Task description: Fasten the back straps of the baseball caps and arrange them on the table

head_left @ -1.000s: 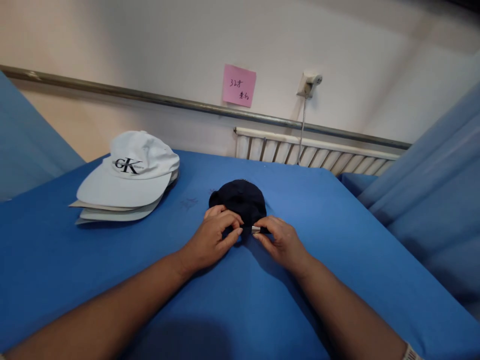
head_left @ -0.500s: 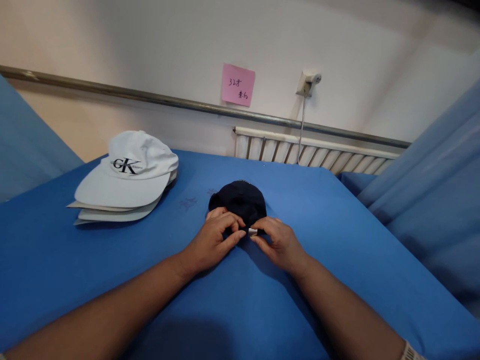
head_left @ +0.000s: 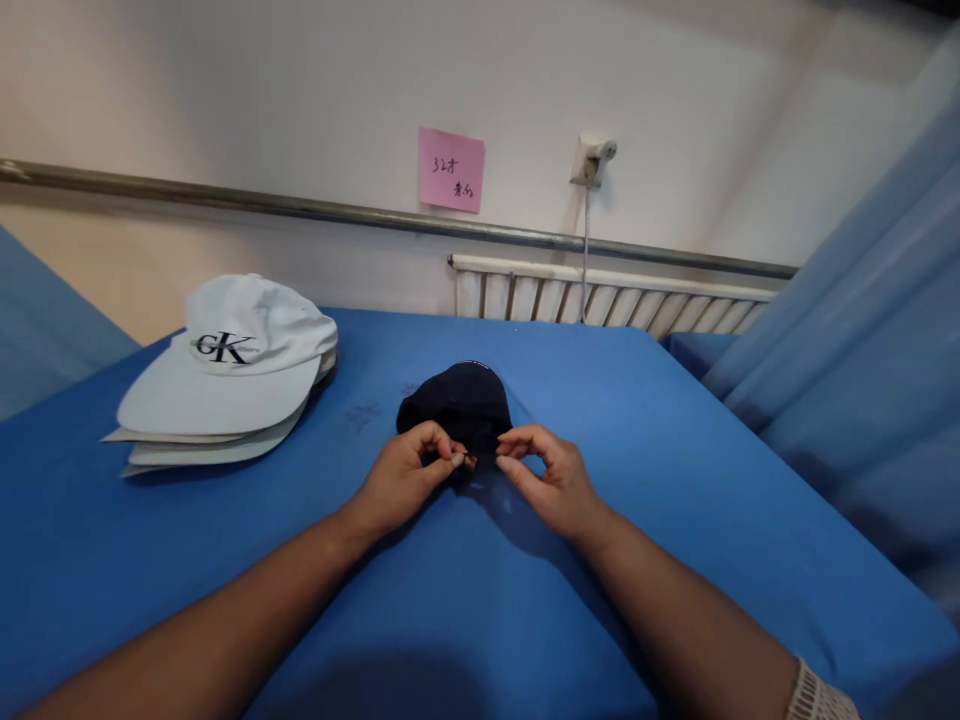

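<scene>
A dark baseball cap (head_left: 457, 390) lies on the blue cover, its opening edge towards me. My left hand (head_left: 409, 470) is closed in a pinch at the near edge of the cap, holding the cap's strap. A small shiny buckle (head_left: 470, 461) shows at those fingertips. My right hand (head_left: 547, 475) is curled beside the cap's near right edge, its thumb and fingers brought close together. What sits between its fingertips, if anything, is too small and dark to make out.
A stack of pale caps (head_left: 225, 380), the top one white with a black logo, stands at the left of the blue cover (head_left: 637, 450). Behind are a metal rail (head_left: 337, 210), a radiator (head_left: 525, 290) and a plug (head_left: 596, 160) with its cord. Blue curtains (head_left: 847, 370) hang at the sides.
My hands have drawn a little apart at the cap's near edge. The shiny buckle was by my right fingertips and is now at my left ones. The camera view has shifted slightly.
</scene>
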Demonstrator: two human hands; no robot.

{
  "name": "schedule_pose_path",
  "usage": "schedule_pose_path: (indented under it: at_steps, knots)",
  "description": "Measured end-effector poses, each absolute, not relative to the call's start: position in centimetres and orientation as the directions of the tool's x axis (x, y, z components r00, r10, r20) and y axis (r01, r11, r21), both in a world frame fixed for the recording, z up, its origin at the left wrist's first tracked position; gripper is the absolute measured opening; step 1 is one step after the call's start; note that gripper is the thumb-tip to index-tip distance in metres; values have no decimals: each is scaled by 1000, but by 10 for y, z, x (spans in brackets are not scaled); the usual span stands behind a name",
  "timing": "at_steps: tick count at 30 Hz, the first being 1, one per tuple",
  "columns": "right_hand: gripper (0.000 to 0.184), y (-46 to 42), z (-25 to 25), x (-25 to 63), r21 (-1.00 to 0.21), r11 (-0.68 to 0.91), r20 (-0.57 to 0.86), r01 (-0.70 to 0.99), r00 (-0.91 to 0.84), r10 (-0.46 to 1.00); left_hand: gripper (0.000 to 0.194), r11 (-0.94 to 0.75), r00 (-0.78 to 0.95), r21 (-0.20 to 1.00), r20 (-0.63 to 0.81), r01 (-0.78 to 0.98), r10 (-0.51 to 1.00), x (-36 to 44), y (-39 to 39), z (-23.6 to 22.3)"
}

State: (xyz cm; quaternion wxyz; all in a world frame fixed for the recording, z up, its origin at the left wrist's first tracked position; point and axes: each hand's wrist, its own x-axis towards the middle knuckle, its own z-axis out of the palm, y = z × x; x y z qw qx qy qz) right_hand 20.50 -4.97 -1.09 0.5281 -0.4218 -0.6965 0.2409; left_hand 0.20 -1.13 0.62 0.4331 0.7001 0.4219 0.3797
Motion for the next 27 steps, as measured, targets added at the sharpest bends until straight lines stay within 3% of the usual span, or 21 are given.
schedule_pose_path:
  at_steps: [5, 9, 13, 19, 27]
  knots:
    - [21, -31, -19, 213, -958, 285, 288, 42, 167, 943, 19, -248, 312, 924, 153, 293, 938, -1, -6, 5]
    - [32, -28, -20, 215, -986, 166, 164, -6, 135, 977, 19, -250, 297, 920, 158, 303, 942, -1, -5, 3]
    - [28, -40, -19, 203, -976, 195, 196, 96, 7, 981, 16, -312, 320, 887, 203, 339, 926, 1, -10, 3]
    - [16, -48, -21, 189, -949, 255, 254, 188, -28, 967, 13, -458, 384, 737, 287, 497, 878, 4, -18, 5]
    - [16, -40, -23, 199, -974, 197, 190, 109, -73, 979, 19, -602, 510, 524, 327, 603, 795, -5, -17, 9]
